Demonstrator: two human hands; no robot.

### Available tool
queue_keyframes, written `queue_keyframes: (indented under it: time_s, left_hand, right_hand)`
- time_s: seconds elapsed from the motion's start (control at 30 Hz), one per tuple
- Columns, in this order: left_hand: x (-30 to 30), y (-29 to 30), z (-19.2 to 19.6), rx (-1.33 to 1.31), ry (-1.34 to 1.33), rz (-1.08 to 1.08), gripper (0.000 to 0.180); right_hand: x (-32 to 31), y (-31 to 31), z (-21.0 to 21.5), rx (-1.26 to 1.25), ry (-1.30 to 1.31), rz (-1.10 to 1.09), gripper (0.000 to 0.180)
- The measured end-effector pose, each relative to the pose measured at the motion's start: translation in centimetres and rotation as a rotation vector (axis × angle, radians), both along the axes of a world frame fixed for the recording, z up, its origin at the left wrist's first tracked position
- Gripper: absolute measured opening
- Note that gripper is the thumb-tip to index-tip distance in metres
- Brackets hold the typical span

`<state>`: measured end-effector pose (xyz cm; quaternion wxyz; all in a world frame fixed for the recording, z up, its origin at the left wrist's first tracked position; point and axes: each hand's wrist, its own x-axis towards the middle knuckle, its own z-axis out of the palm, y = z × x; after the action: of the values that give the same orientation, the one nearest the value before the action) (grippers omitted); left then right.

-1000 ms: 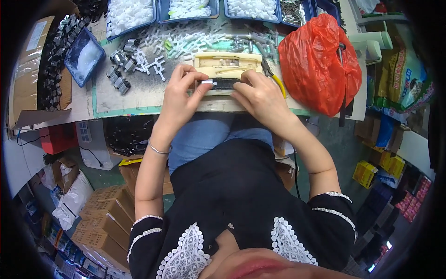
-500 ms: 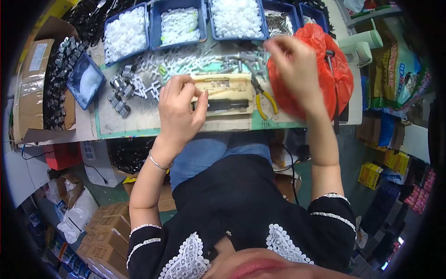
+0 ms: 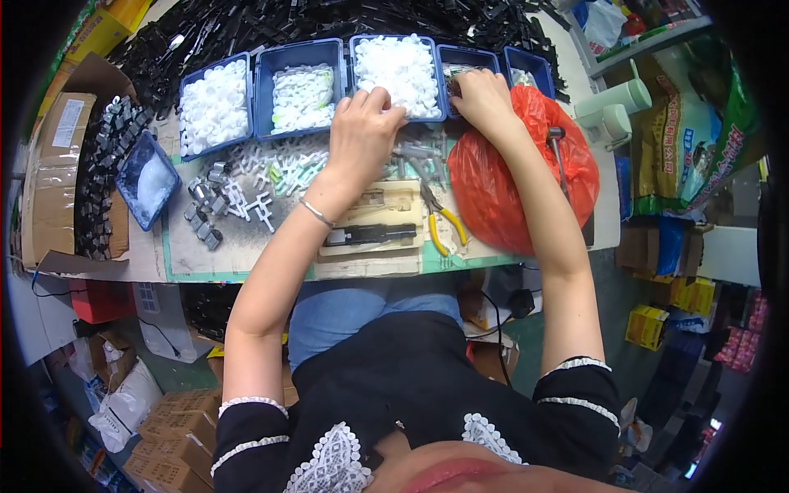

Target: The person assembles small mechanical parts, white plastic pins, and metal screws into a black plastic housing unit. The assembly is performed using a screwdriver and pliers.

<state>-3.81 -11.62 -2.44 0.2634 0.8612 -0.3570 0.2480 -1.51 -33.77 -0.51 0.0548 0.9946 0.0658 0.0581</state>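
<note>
My left hand (image 3: 360, 135) is at the front edge of a blue bin (image 3: 353, 78) heaped with small white plastic pieces (image 3: 399, 70). Its fingers are curled in, and whatever they hold is hidden. Further right, my right hand (image 3: 486, 100) dips bent fingers into a blue bin (image 3: 468, 56) of small metal pieces; its fingertips are hidden. Below the left wrist lies a cream fixture block (image 3: 403, 200) with a long black part (image 3: 374, 236) set in it. Pliers with yellow handles (image 3: 436, 236) rest beside the block.
Two more blue bins of white pieces, including one (image 3: 218, 103) at left, continue the row. White and metal pieces (image 3: 288, 168) lie scattered before it. A red plastic bag (image 3: 493, 205) sits under my right forearm. Black parts (image 3: 246, 33) pile up behind; a cardboard box (image 3: 53, 172) stands left.
Both hands have moved away from the fixture's sides toward the bins: the left forward and right, the right down into the metal pieces. The whole view has shifted, showing more of the table's back.
</note>
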Motion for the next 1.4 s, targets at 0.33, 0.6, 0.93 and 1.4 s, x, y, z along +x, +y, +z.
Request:
queue_keyframes:
  time_s: [0.33, 0.6, 0.93, 1.4]
  left_hand:
    - [0.5, -0.7, -0.5, -0.187, -0.021, -0.008, 0.009]
    - [0.2, 0.4, 0.2, -0.796, 0.590, 0.013, 0.019]
    - [-6.5, 4.6, 0.5, -1.466, 1.516, -0.241, 0.019]
    - [-12.5, 5.5, 1.3, -1.723, 1.468, -0.364, 0.014]
  right_hand:
    - [0.6, -0.5, -0.9, 0.138, -0.064, -0.064, 0.014]
    - [1.5, -1.9, -0.2, 0.576, -0.249, -0.185, 0.023]
    - [-5.4, 4.1, 3.6, 1.464, 0.042, -0.001, 0.012]
    - [-15.3, 12.8, 3.9, 1.243, -0.144, 0.275, 0.011]
